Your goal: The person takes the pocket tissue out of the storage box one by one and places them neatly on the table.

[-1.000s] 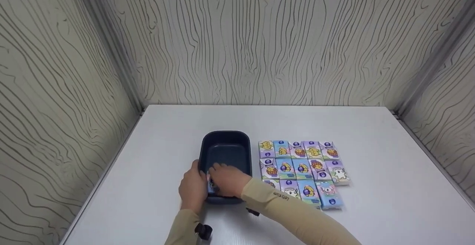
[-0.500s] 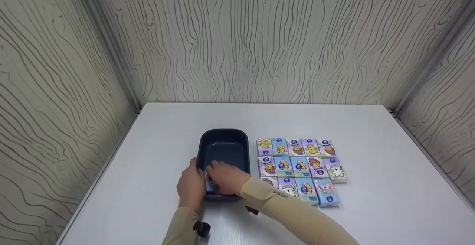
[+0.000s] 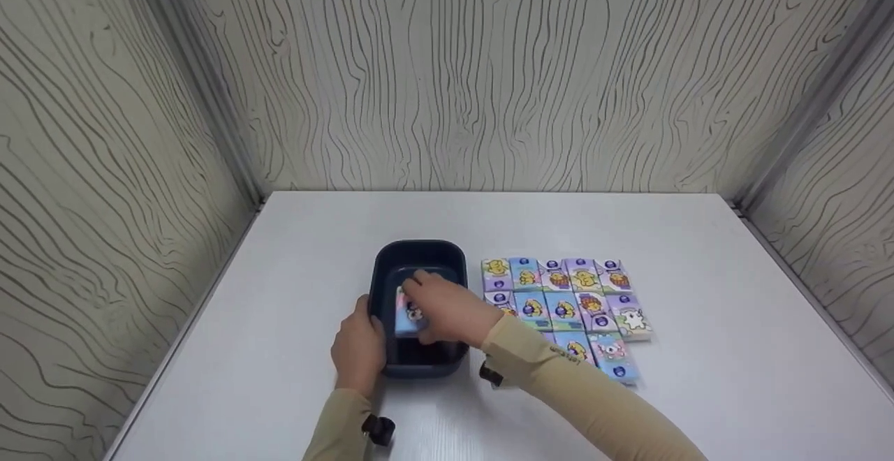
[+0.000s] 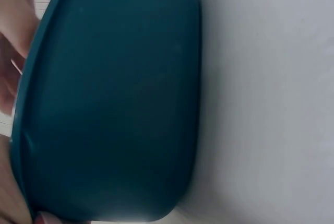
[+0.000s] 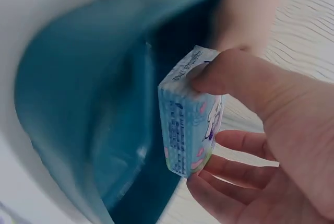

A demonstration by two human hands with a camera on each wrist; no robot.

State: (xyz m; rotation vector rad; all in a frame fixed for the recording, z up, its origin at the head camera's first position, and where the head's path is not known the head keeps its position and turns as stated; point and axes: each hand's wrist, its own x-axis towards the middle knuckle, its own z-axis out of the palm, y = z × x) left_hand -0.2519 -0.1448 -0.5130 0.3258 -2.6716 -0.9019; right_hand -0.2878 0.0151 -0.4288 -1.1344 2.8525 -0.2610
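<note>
A deep, dark teal bin (image 3: 419, 370) with rounded corners stands on the table left of centre. My left hand (image 3: 358, 346) grips its left side, the thumb at the rim. In the left wrist view, the bin's outer wall (image 4: 115, 93) fills much of the picture. My right hand (image 3: 450, 307) pinches a small blue and pink tissue pack (image 3: 406, 313) over the bin's opening. The right wrist view shows this tissue pack (image 5: 182, 122) tilted between thumb and fingertips, its printed side toward the camera. Part of the bin's inside is hidden under my right hand.
Several cartoon-printed tissue packs (image 3: 564, 307) lie flat in close rows on the white table (image 3: 698, 293), right of the bin. My right forearm covers some of the nearest row. Wood-patterned panels (image 3: 461, 84) stand behind and at both sides.
My right hand has lifted from low in the bin's near left part, up and slightly right, with the tissue pack in its fingers. My left hand stays on the bin.
</note>
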